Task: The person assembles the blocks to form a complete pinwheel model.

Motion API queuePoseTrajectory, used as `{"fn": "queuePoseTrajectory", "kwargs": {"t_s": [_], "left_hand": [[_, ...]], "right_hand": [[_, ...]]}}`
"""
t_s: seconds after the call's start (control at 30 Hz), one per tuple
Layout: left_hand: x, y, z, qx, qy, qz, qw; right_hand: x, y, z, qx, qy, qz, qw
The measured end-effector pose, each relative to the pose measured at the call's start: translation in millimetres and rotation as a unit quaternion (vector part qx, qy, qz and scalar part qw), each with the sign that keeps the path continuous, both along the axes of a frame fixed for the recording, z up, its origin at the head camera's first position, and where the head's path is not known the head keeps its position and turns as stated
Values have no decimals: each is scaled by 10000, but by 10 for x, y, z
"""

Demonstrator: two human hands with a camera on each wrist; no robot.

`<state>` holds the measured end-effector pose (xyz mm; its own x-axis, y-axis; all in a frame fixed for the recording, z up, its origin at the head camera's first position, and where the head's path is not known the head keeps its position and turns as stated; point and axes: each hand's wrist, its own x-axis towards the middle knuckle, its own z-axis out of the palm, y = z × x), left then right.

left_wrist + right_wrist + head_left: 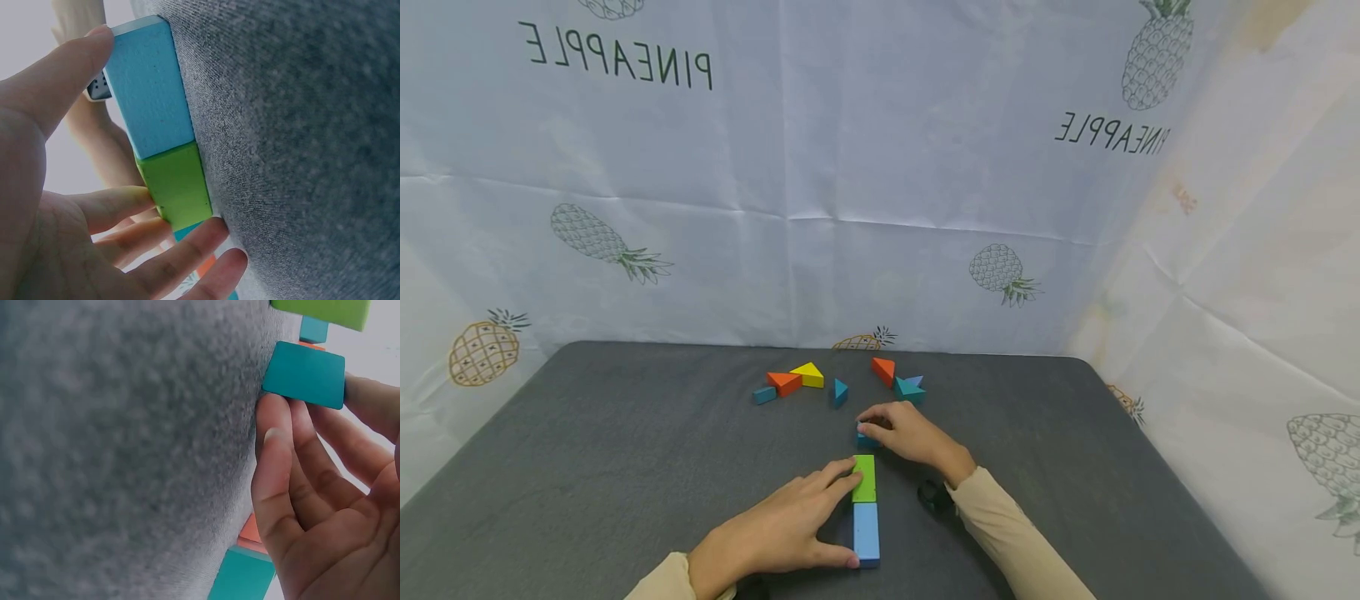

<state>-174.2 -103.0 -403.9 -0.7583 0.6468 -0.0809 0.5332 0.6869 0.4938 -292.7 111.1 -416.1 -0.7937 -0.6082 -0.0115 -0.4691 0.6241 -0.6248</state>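
Observation:
A light blue block (867,533) and a green block (865,479) lie end to end in a row on the dark table. My left hand (786,521) rests along the row's left side. Its thumb touches the near end of the light blue block, and extended fingers touch the green block (177,187). Just beyond the green block, my right hand (917,435) pinches a teal block (305,375) between thumb and fingers. A gap separates that block from the green one in the right wrist view. The hand partly covers the teal block in the head view.
Toward the back of the dark table (625,450) lie a small blue block (764,395), an orange triangle (785,383), a yellow triangle (808,375), a blue triangle (840,392), another orange triangle (883,371) and a teal notched block (909,391). A pineapple-print cloth (880,167) hangs behind.

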Motion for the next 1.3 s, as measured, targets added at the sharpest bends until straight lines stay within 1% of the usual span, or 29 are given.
{"fn": "queuePoseTrajectory", "kwargs": {"t_s": [0.3,0.67,0.83,0.97,1.13,1.3], "left_hand": [[-2,-6,2,-2,-6,-17,10000],[1,-15,-2,10,-23,-34,10000],[0,-10,-2,21,-82,-29,10000],[-1,-7,-2,32,-83,-49,9999],[-2,-12,-2,29,-25,-67,10000],[-3,-10,-2,34,-57,-67,10000]], "right_hand": [[76,-6,8,-153,-93,100,9998],[103,-26,-1,-163,-102,79,9998],[128,4,8,-327,-112,68,9994],[150,31,27,-440,-238,51,9987],[165,30,27,-500,-443,127,9977],[179,20,23,-572,-626,116,9963]]}}
